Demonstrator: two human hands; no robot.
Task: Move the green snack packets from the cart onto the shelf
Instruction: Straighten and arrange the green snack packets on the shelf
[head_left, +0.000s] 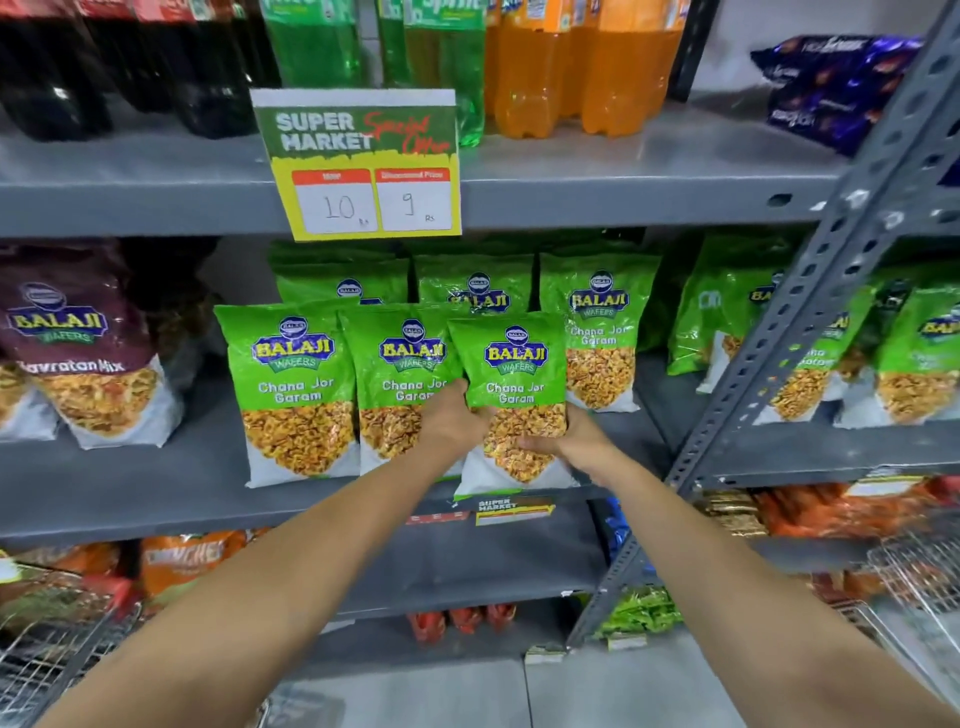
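Both hands hold one green Chana Jor Garam packet (514, 374) upright at the front edge of the grey middle shelf (156, 483). My left hand (454, 418) grips its left side and my right hand (563, 439) grips its lower right side. Two more green packets (291, 384) (400, 374) stand to its left on the shelf. Further green packets (597, 322) stand behind in a second row. A wire cart (57, 639) shows at the bottom left, its contents hard to make out.
Maroon Navratan Mix packets (78, 353) stand at the left of the same shelf. A yellow-green price sign (358, 166) hangs from the upper shelf of soft-drink bottles. A slanted grey shelf post (810, 291) crosses the right, with more green packets (914, 353) beyond and another wire basket (914, 571).
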